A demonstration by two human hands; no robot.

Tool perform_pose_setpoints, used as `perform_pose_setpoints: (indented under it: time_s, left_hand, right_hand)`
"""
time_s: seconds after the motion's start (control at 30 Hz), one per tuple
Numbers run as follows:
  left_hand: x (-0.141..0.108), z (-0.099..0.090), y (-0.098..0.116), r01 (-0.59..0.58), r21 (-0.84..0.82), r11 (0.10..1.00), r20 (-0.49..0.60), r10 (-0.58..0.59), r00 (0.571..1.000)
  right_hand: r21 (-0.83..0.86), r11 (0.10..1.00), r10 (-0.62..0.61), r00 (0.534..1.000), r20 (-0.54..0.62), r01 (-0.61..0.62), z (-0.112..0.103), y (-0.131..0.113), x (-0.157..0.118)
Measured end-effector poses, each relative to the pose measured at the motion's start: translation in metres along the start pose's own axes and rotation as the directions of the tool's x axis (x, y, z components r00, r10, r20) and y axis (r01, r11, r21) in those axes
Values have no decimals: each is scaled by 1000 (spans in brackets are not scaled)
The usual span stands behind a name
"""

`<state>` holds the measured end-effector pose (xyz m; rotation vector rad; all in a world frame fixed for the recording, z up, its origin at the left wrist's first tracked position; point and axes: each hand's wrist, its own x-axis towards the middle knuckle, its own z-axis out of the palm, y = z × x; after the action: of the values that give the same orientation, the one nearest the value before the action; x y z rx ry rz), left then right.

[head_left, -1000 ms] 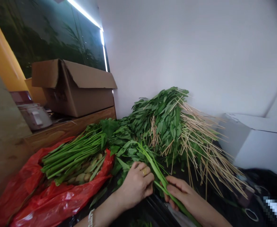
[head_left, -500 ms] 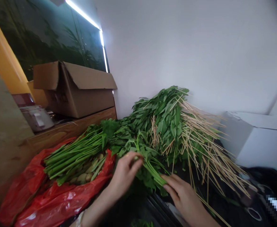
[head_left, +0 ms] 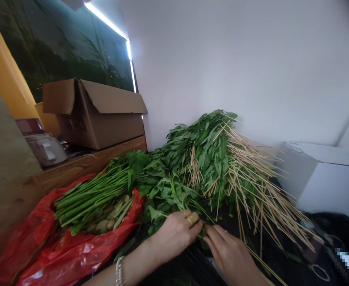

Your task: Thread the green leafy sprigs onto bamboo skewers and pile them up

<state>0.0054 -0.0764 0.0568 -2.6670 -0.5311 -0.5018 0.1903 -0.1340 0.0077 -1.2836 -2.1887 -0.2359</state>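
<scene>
My left hand [head_left: 179,232], with rings and a bead bracelet, is closed round the stems of a leafy green bunch [head_left: 174,192] low in the middle. Close against it on the right, my right hand [head_left: 223,246] pinches the lower ends of the same stems. The fingertips of both hands nearly meet, and the stem ends are mostly hidden between them. Behind the hands rises a heap of leafy greens on thin wooden skewers [head_left: 260,174]. Long green stems [head_left: 94,194] lie at the left on a red plastic bag [head_left: 82,258], above pale roundish pieces [head_left: 110,220].
A cardboard box [head_left: 103,119] and a grey lidded container [head_left: 47,149] stand on a wooden surface [head_left: 73,170] at the left. A white box [head_left: 332,182] is at the right, by black plastic [head_left: 338,226]. A pale wall rises behind.
My left hand has moved right and down along the stems, up to my right hand, and its fingers have closed round them. My right hand has barely moved.
</scene>
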Motion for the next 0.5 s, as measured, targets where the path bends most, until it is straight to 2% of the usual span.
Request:
perform_pose_setpoints:
  time_s: [0.07,0.13,0.2,0.23,0.27,0.3,0.33,0.4,0.43,0.47,0.5]
  left_hand:
    - [1,5,2,-10,-24,1000,15,10,1000]
    - [3,10,5,45,-93,995,-16,-47,999]
    - [6,13,4,189,-224,956,-85,-212,974]
    - [7,13,1,279,-314,908,-117,-329,937]
    - [8,10,-4,366,-408,836,-145,-455,879]
    - [8,5,-12,440,-498,747,-167,-580,797]
    - [6,-2,-22,495,-575,652,-185,-693,697]
    - [-3,-22,-49,549,-664,508,-253,-843,474]
    - [-9,-34,-64,567,-677,469,-300,-879,369]
    - [-17,-46,-78,575,-670,469,-360,-883,301]
    - [-25,-59,-92,591,-639,493,-427,-866,261]
  right_hand:
    - [19,1000,3,1000,4,-3,1,-2,0]
    - [43,999,12,1000,11,-12,2,-2,0]
    - [57,998,34,999,34,-36,2,-2,0]
    - [63,997,45,998,47,-47,2,-1,0]
    - [74,996,54,997,59,-59,1,0,-1]
    - [92,993,69,995,72,-75,0,2,-1]
    - [119,988,91,992,83,-101,-1,3,-1]
    - [200,964,160,982,95,-176,-5,7,1]
    - [244,945,200,975,92,-217,-7,9,2]
    - [286,925,235,969,81,-248,-9,11,3]
    - [326,907,263,963,61,-268,-11,12,4]
